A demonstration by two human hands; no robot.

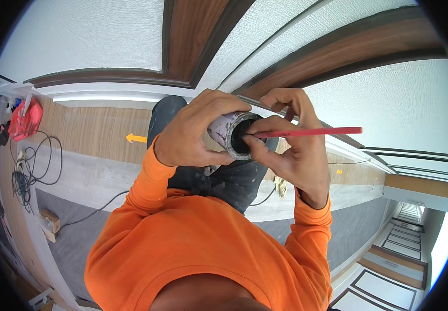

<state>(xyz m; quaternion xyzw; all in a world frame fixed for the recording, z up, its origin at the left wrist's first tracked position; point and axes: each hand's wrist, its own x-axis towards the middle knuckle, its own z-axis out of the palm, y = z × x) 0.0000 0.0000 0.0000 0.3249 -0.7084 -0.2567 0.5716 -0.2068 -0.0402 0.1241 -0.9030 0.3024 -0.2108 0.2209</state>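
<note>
My left hand (197, 124) is wrapped round a small pale, paint-smeared can (221, 128), thumb below and fingers over the top. The can is tilted with its open mouth toward my right hand, and its inside looks black. My right hand (294, 145) pinches a thin red-handled tool (327, 132) at the can's mouth, with the index finger raised. The handle sticks out to the right. Its other end is hidden by my fingers and the can, so the tool's kind does not show. Both hands are above my bent knees.
Textured white wall panels with brown wooden trim (198, 41) stand close ahead. Left lie a red plastic bag (27, 119), a tangled cable (47, 158) and a small cardboard box (51, 224). A crumpled cloth or glove (280, 186) lies on the floor beside my knee. A cord crosses the floor.
</note>
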